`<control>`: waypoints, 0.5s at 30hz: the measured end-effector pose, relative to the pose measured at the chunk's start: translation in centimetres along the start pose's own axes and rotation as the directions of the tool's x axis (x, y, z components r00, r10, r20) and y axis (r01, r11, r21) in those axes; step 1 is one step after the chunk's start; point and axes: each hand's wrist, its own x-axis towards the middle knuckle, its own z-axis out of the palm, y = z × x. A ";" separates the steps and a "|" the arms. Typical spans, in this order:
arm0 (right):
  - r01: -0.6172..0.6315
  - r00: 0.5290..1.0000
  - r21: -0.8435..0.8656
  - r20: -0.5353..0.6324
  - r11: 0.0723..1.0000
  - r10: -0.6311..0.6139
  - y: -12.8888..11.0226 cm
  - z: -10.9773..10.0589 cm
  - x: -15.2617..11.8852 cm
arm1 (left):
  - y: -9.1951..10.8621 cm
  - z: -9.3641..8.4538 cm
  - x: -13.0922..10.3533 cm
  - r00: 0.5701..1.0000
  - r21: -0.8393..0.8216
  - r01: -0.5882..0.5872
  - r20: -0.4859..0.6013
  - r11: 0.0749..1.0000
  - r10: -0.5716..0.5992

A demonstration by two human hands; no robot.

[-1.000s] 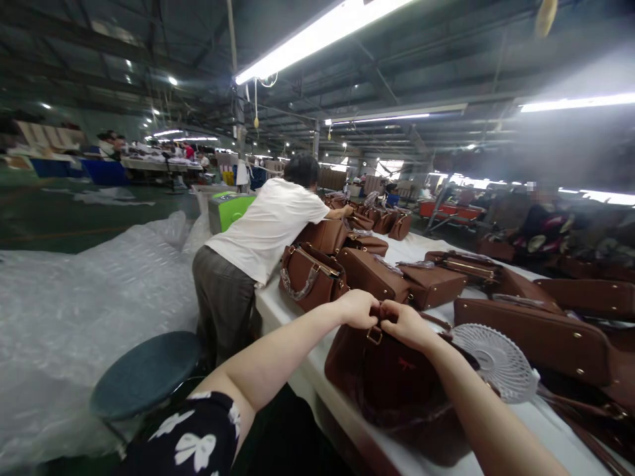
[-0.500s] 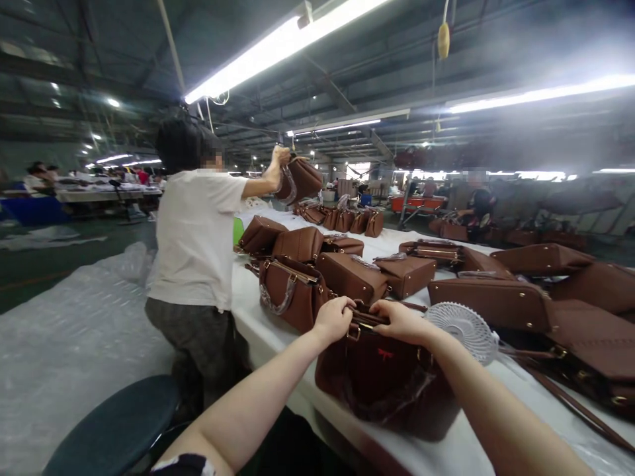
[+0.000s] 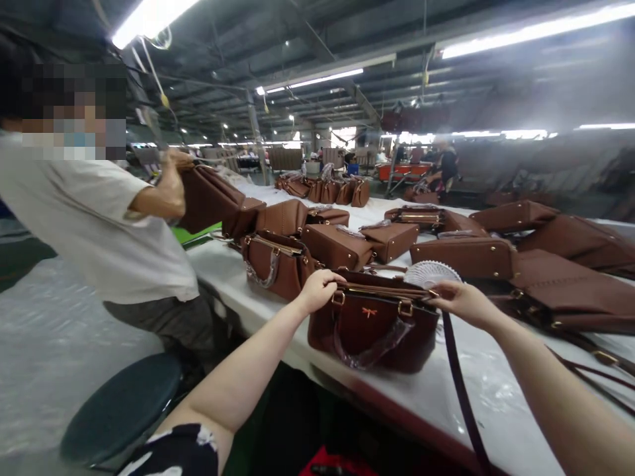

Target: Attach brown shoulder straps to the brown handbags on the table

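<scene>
A dark brown handbag (image 3: 377,337) with a small dragonfly emblem stands upright at the table's near edge. Its handle is wrapped in clear plastic and hangs down the front. My left hand (image 3: 320,289) is closed on the top rim at the bag's left end. At the right end, my right hand (image 3: 456,301) pinches the end of the zipped top edge. A long strap (image 3: 461,383) hangs from the bag's right side over the table. The bag's inside is mostly hidden.
Several brown handbags (image 3: 337,248) lie across the white-covered table (image 3: 496,377). Behind my bag is a small white fan (image 3: 431,272). A co-worker (image 3: 99,218) at left holds another bag (image 3: 208,195). A round stool (image 3: 124,403) stands at lower left.
My right hand has moved right along the bag's top to its end, and the top is now stretched straight. The co-worker has lowered the other bag toward the table. My view has turned right.
</scene>
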 end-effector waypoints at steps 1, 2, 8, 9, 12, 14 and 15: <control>-0.035 0.999 -0.009 -0.039 0.999 0.035 1.4 -0.5 -0.9 | 0.1 0.0 -0.3 0.999 -0.001 -0.013 -0.041 1.000 0.013; -0.074 0.995 -0.021 -0.074 0.997 0.072 2.9 -0.9 -2.0 | 0.3 0.1 -0.7 0.994 0.008 -0.028 -0.107 1.000 0.029; -0.263 0.958 -0.196 -0.170 0.945 0.231 10.6 0.1 -10.1 | 6.8 2.2 -5.6 0.865 0.087 -0.222 -0.441 0.971 0.238; -0.268 0.958 -0.234 -0.171 0.935 0.232 11.6 1.2 -11.2 | 8.4 3.2 -6.5 0.875 0.065 -0.295 -0.382 0.953 0.297; -0.280 0.957 -0.330 -0.165 0.902 0.237 13.6 5.2 -13.9 | 12.9 7.5 -8.1 0.869 -0.042 -0.491 -0.097 0.870 0.486; -0.299 0.953 -0.376 -0.168 0.877 0.252 14.3 7.5 -15.0 | 15.3 11.3 -8.0 0.809 -0.093 -0.571 0.107 0.816 0.578; -0.305 0.951 -0.393 -0.171 0.867 0.257 14.5 8.4 -15.4 | 16.3 13.3 -7.7 0.777 -0.102 -0.590 0.200 0.801 0.597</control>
